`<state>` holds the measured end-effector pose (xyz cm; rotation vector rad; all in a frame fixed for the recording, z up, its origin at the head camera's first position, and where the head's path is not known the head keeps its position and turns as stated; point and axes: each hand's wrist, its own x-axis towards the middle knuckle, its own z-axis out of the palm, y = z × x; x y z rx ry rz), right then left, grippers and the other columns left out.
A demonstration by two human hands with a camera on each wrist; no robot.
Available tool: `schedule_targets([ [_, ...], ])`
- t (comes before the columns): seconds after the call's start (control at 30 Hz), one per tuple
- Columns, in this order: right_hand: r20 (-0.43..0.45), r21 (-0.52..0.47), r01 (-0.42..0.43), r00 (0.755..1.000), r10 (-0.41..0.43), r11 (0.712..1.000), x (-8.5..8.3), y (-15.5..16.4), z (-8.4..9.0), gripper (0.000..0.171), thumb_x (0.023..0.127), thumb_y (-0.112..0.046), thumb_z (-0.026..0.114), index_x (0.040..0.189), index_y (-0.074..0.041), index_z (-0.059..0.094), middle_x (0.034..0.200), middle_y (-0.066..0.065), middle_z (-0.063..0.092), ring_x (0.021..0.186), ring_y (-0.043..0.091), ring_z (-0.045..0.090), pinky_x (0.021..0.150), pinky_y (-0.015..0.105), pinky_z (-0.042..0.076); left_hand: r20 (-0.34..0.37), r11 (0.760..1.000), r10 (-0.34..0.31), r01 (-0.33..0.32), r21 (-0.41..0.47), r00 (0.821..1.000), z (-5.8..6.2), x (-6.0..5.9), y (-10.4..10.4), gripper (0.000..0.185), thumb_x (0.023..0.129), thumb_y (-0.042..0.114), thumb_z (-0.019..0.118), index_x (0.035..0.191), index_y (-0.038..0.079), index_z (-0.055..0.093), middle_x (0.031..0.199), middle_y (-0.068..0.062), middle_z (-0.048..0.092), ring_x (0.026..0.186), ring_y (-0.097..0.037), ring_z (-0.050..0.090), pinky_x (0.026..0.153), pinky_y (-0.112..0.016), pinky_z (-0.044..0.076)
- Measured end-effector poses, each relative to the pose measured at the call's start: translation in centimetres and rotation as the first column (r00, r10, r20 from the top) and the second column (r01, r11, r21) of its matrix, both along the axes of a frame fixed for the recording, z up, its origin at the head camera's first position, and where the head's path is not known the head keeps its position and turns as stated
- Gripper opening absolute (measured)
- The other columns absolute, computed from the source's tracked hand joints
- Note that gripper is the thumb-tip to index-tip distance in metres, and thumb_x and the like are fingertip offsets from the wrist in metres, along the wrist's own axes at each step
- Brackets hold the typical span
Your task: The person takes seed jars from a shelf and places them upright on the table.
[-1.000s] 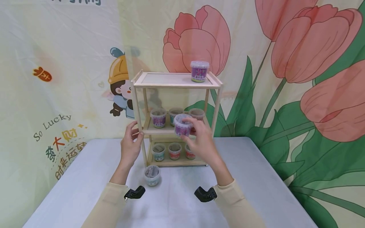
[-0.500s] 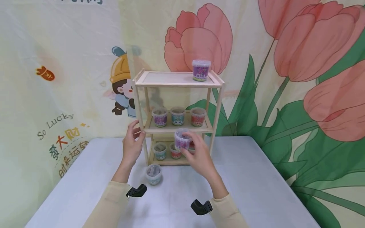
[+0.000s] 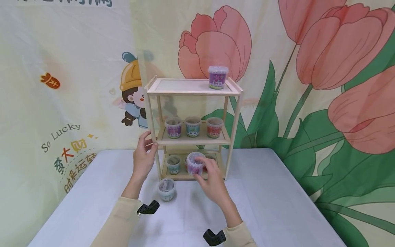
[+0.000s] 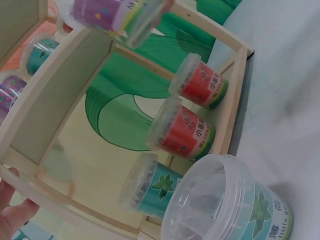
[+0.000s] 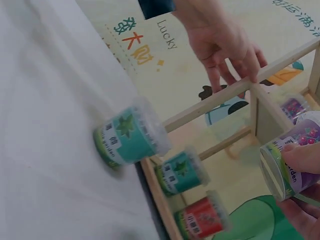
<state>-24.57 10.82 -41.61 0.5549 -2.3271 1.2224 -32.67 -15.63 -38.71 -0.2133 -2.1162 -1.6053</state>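
Right wrist | right hand pinches purple cup, "My …arden" | left hand holds shelf

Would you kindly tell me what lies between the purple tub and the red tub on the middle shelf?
A teal tub stands between the purple tub and the red tub there, as the head view shows.

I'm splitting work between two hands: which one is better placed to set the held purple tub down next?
Right, most likely. The right hand already holds the purple tub. The left hand holds the rack's front left upright, so switching would probably mean letting go and reaching across.
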Motion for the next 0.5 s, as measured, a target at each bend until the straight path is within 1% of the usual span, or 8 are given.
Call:
schedule_targets([
  [0.1,0.017,-0.008,0.005,1.000,-0.005,1.000,0.0,-0.1,-1.0,0.055,0.093,-0.001,0.080,0.142,-0.015,0.059,0.133,0.014,0.057,0.119,0.024,0.063,0.099,0.037,0.058,0.003,1.000,0.000,0.000,-0.001,1.000,0.0,0.0,0.0,0.052,0.108,0.016,0.061,0.156,0.029,0.046,0.140,-0.020,0.063,0.128,-0.041,0.062,0.102,-0.062,0.051],
  [0.33,0.027,-0.021,-0.001,1.000,0.001,1.000,-0.4,-0.3,-3.1,0.055,0.093,0.000,0.080,0.141,-0.014,0.060,0.131,0.014,0.057,0.115,0.024,0.063,0.097,0.045,0.058,-0.009,1.000,0.002,-0.002,-0.001,1.000,-0.1,0.0,0.0,0.052,0.108,0.017,0.060,0.157,0.028,0.046,0.139,-0.020,0.063,0.126,-0.040,0.062,0.101,-0.061,0.052],
  [0.5,0.065,-0.015,0.013,0.998,-0.012,1.000,-0.6,-0.4,-4.4,0.056,0.091,0.000,0.081,0.141,-0.017,0.060,0.130,0.012,0.058,0.115,0.022,0.062,0.097,0.043,0.058,-0.006,1.000,-0.001,0.001,-0.008,1.000,-0.2,-0.1,0.0,0.053,0.109,0.018,0.059,0.158,0.029,0.045,0.139,-0.020,0.062,0.127,-0.040,0.062,0.102,-0.062,0.051],
])
